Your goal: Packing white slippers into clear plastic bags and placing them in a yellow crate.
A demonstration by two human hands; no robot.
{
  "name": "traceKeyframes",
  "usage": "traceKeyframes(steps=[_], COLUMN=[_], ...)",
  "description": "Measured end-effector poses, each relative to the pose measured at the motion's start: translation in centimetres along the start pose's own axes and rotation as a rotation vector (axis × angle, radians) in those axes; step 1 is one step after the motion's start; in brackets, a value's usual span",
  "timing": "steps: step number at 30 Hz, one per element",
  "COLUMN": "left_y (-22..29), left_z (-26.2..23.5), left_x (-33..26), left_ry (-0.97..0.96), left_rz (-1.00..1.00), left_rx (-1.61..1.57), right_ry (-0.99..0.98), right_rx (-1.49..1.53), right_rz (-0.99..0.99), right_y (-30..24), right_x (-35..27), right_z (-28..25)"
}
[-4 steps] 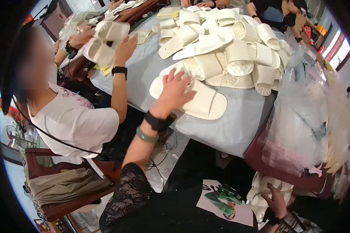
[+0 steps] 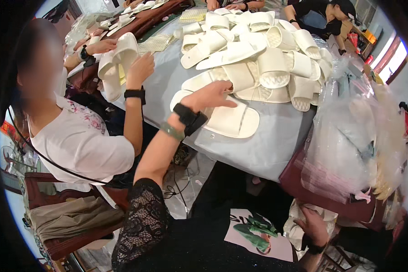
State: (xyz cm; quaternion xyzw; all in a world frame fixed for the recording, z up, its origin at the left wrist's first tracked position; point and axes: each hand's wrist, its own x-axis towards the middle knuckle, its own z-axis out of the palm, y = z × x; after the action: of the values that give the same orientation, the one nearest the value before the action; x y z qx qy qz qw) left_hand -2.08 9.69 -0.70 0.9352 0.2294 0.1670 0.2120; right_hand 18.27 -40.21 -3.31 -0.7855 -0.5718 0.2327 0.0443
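Your left hand lies flat, fingers spread, palm down on the pale slipper at the near edge of the grey worktop; it presses on the slipper's inner end and grips nothing. A black wrist strap and a green bangle sit on that forearm. Since the earlier frame, a tenth of a second back, the hand and slipper have kept the same place and pose.

Your right hand is low, beneath the worktop's edge, fingers half curled and resting on crinkled clear plastic; you cannot tell whether it truly holds it. It has barely shifted either.

Just beyond the flat slipper lies the pile of slippers, heaped in the middle of the worktop. To your left a co-worker in a white shirt holds a pair of slippers upright between both hands, much as before. A bundle of clear bags hangs at the right.
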Motion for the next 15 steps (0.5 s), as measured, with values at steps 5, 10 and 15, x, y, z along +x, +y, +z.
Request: traceKeyframes(steps=[5, 10, 15], left_y=[2.4, 5.4, 6.7], left_z=[4.1, 8.2, 5.8], left_x=[-0.2, -2.0, 0.0], left_ry=[-0.048, 0.179, 0.111], left_rz=[-0.503, -0.368, -0.437], left_rx=[-0.930, -1.092, -0.363], right_ry=[-0.055, 0.316, 0.621], right_rx=[-0.126, 0.198, 0.072], right_rz=[-0.146, -0.306, -0.358], right_y=[-2.8, -9.3, -12.9], right_x=[2.0, 7.7, 15.3], right_z=[1.3, 0.8, 0.8])
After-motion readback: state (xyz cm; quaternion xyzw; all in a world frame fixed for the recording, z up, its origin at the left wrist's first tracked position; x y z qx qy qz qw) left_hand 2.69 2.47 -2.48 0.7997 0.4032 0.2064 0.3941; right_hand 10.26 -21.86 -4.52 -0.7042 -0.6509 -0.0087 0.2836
